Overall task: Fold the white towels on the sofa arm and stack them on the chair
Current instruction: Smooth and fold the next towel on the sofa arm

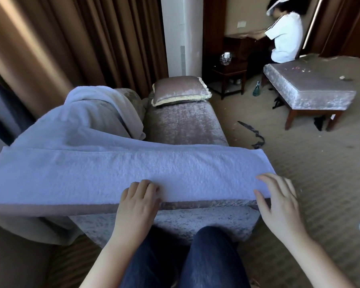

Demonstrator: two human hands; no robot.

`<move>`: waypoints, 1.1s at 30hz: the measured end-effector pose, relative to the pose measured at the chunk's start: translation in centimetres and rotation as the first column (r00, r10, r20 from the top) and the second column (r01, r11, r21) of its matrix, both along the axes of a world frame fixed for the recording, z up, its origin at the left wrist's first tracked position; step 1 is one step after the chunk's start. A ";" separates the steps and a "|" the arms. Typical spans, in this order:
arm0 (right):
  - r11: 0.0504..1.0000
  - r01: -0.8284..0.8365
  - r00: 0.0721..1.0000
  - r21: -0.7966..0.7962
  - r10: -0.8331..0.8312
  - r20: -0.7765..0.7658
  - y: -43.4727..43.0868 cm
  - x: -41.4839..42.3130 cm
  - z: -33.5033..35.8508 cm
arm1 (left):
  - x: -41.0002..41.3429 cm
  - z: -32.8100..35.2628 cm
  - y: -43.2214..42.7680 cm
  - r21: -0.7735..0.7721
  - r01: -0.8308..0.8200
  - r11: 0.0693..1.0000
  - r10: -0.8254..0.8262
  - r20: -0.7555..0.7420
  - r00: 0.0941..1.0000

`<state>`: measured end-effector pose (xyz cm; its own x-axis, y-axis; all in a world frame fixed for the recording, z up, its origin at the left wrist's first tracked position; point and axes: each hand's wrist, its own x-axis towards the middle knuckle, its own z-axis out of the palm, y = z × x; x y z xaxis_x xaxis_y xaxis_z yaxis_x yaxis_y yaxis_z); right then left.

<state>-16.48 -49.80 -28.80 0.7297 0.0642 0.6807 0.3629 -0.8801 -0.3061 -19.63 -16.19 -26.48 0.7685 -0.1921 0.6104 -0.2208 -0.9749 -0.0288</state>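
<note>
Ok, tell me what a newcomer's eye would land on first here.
The long white towel folded into a strip across the sofa arm fills the foreground, with the left hand on its near edge and the right hand spread at its right end. Behind it on the left lies a rumpled heap of towels, and far back on the right is a person in a white top.

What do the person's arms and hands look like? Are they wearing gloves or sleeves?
No gloves: the left hand and right hand are bare. The left forearm and right forearm are bare too, with no sleeve in view. No ring, watch or bracelet shows. The trousers are dark blue denim.
</note>
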 end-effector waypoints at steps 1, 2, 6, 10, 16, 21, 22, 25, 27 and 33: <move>1.000 0.025 0.999 -0.013 -0.025 -0.046 0.0 0.4 0.1 | 0.1 0.0 -0.2 0.002 -0.006 1.000 0.006 -0.007 1.000; 0.999 0.043 0.995 -0.008 -0.044 -0.093 -0.1 0.8 -0.2 | 0.2 -0.1 -0.4 0.001 -0.010 1.000 0.010 -0.016 1.000; 0.996 0.068 0.990 0.056 -0.060 -0.127 0.0 0.8 -1.2 | 0.4 0.6 -0.6 -0.052 -0.014 0.999 0.011 -0.054 0.999; 0.990 0.064 0.996 0.129 -0.056 -0.068 1.2 2.6 1.4 | 2.8 3.1 -1.6 -0.126 0.072 0.989 -0.076 -0.025 0.997; 0.984 -0.007 0.908 0.178 0.081 -0.412 1.7 6.8 1.7 | 8.0 2.1 -4.1 0.013 0.045 0.999 -0.040 -0.233 0.972; 0.997 0.011 0.955 0.079 0.013 -0.295 2.2 8.7 3.4 | 10.5 4.2 -2.7 -0.086 0.139 0.987 -0.150 -0.142 0.978; 0.996 -0.003 0.966 0.085 0.025 -0.259 2.8 10.1 4.3 | 12.3 5.2 -2.1 -0.094 0.138 0.986 -0.150 -0.135 0.979; 0.998 -0.041 0.995 0.053 0.046 -0.090 6.2 15.3 6.9 | 19.2 7.1 -0.2 0.023 0.036 0.999 -0.031 -0.204 0.979; 0.997 -0.071 0.996 0.010 0.072 -0.048 8.9 18.8 7.7 | 22.7 6.7 0.5 0.113 0.036 0.993 0.005 -0.348 0.937; 0.983 -0.144 0.988 -0.113 0.137 -0.074 11.4 22.8 6.1 | 25.7 4.4 0.4 0.284 0.091 0.954 0.070 -0.509 0.858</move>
<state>6.28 -38.39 -22.66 0.7504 0.2459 0.6135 0.4681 -0.8530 -0.2306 6.02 -15.81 -22.08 0.9505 -0.3066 0.0500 -0.2925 -0.9376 -0.1882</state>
